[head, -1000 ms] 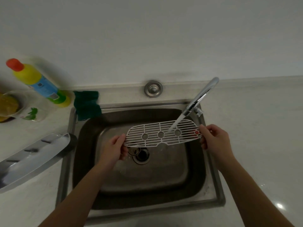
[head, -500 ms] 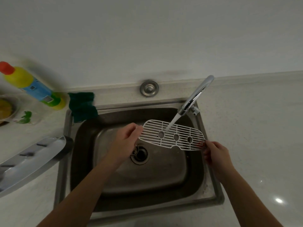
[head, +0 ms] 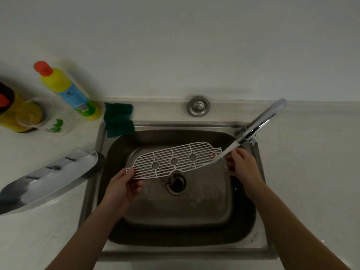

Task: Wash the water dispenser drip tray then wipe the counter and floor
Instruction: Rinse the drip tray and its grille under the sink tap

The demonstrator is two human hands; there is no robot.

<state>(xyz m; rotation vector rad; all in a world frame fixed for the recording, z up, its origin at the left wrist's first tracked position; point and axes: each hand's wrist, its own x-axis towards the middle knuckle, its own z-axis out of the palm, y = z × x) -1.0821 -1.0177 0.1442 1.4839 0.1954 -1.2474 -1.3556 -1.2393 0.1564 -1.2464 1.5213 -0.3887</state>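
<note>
Since before, grate (head: pixel 176 161) swings leftward, stream now hitting its 3 o'clock end. Left hand (head: pixel 122 185) pinches its 8 o'clock corner; right hand (head: pixel 241 162) sits loosely curled by the 3 o'clock end, contact unclear. Steel sink (head: pixel 251 215) below, pale counter (head: pixel 311 172) around, white wall behind.

Two bare forearms enter from the lower edge of the view, one at each side, and narrow toward the wrists. No sleeve, cuff or glove covers either arm as far as the frame shows them. The left hand (head: pixel 121 189) is bare, with no ring, watch or band visible on its fingers or wrist. The right hand (head: pixel 242 165) is likewise bare, its wrist plain and unadorned. The fingernails are too small and dim to make out. Nothing else of the person's body or clothing shows.
</note>
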